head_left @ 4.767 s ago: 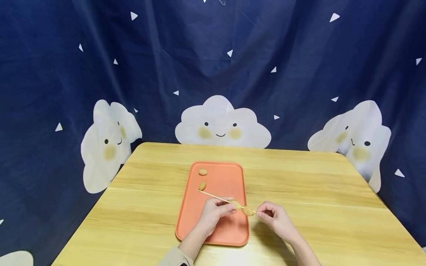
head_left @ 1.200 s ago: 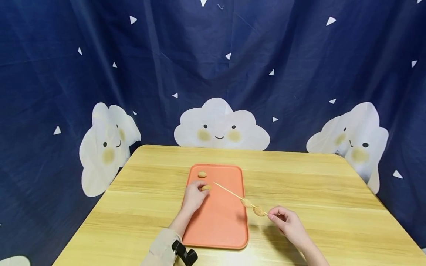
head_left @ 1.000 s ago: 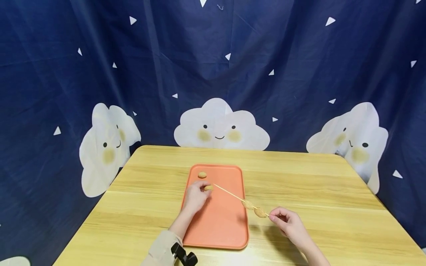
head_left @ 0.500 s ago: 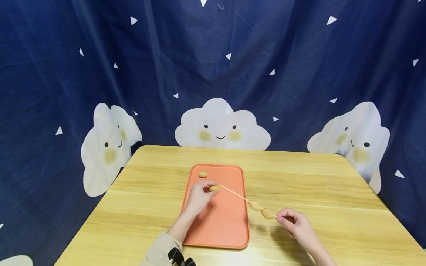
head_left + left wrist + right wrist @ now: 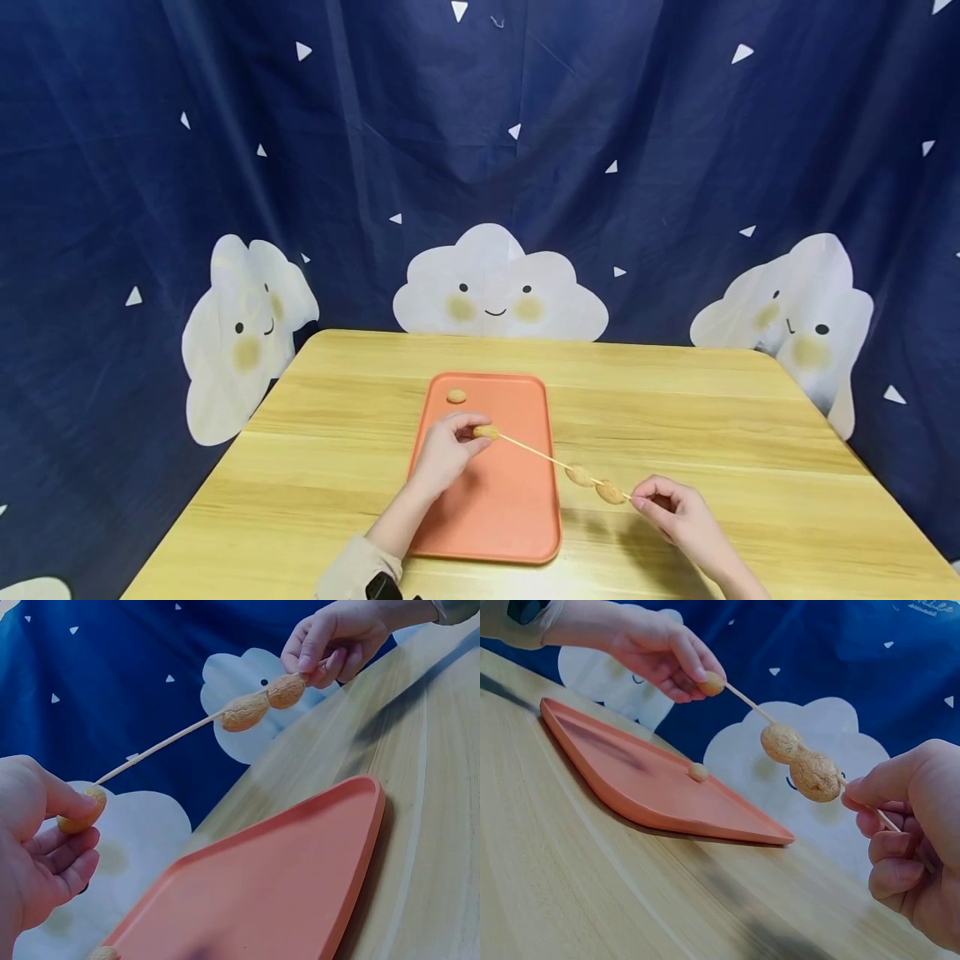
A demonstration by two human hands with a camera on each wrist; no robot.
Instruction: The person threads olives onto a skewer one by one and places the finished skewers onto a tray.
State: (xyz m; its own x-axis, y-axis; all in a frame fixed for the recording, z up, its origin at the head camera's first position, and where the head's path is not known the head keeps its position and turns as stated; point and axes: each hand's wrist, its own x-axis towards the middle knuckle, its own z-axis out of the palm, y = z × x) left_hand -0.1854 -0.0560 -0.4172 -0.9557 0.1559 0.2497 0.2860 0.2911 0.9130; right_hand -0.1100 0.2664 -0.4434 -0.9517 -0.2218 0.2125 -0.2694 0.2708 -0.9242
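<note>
My left hand pinches a golden-brown, wrinkled fried ball between thumb and fingers, above the orange tray. The pointed end of a thin bamboo skewer meets this ball in all three views. At the skewer's other end, my right hand grips the stick with thumb and fingertips, to the right of the tray and raised over the table. Two more fried balls are threaded close together near that hand: one nearer the middle, the other right by the fingertips.
Another fried ball lies in the tray's far left corner. Under the tray is a wood-grain table. A dark blue curtain with white clouds and triangles hangs behind the table.
My left hand has picked a fried ball up from the tray and brought it right to the skewer's tip. My right hand has shifted right with the skewer and its two balls.
</note>
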